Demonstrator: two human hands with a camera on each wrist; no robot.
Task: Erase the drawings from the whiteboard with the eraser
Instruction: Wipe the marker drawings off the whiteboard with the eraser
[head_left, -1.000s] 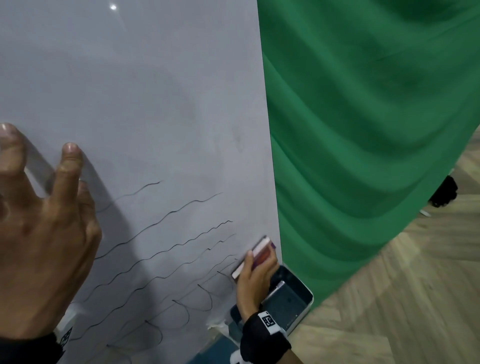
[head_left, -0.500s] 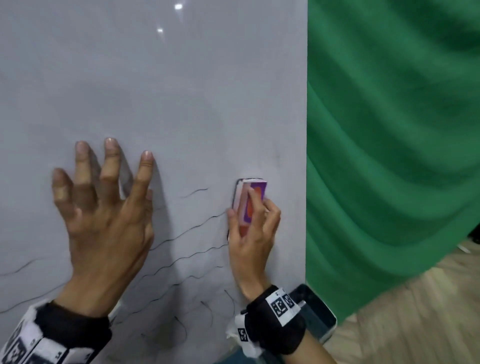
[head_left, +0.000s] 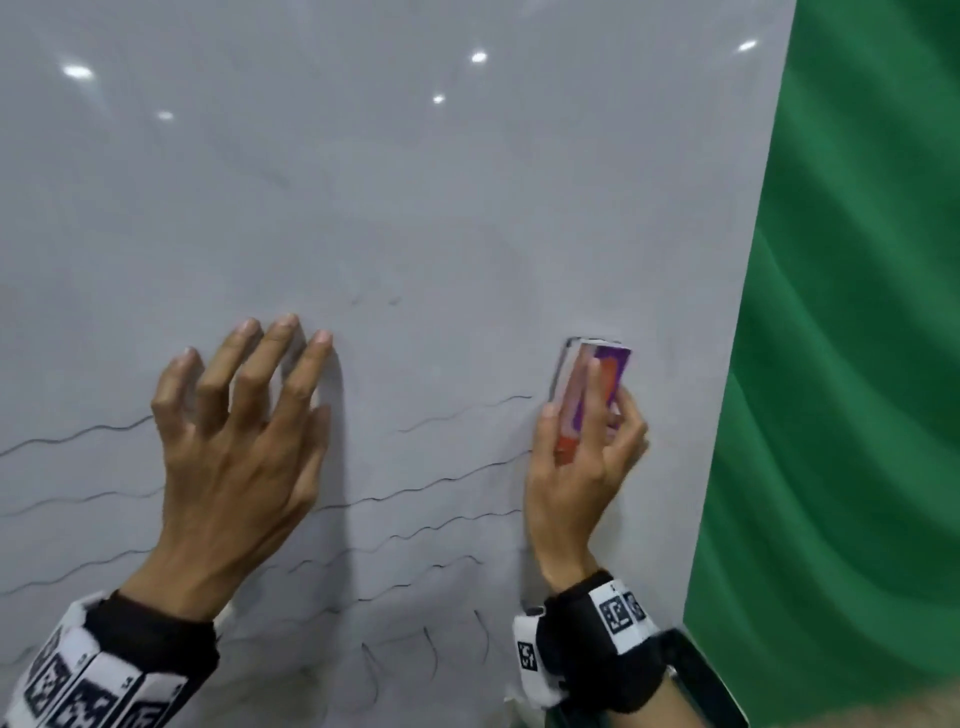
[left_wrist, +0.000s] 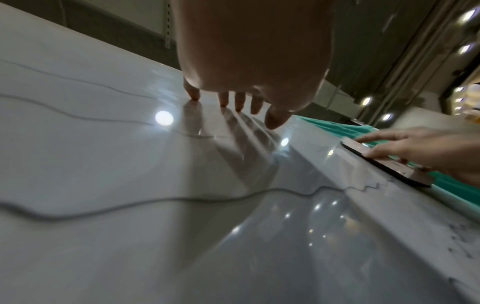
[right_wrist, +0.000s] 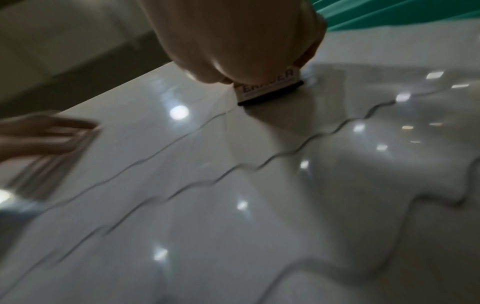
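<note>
The whiteboard (head_left: 415, 208) fills most of the head view, with several thin black wavy lines (head_left: 441, 483) across its lower half. My right hand (head_left: 582, 467) grips the purple and orange eraser (head_left: 608, 369) and holds it flat on the board near its right edge, at the right end of the top wavy line. The eraser (right_wrist: 267, 88) shows its dark felt against the board in the right wrist view. My left hand (head_left: 239, 441) is spread with its fingertips (left_wrist: 193, 94) touching the board left of the eraser.
A green curtain (head_left: 857, 312) hangs right of the board's edge. A dark framed object (head_left: 696, 675) sits below the right wrist at the bottom right. Ceiling lights reflect on the glossy board.
My right hand has carried the eraser up from the board's bottom right corner to the top wavy line. The view swung left and up, and my left hand now lies spread on the board.
</note>
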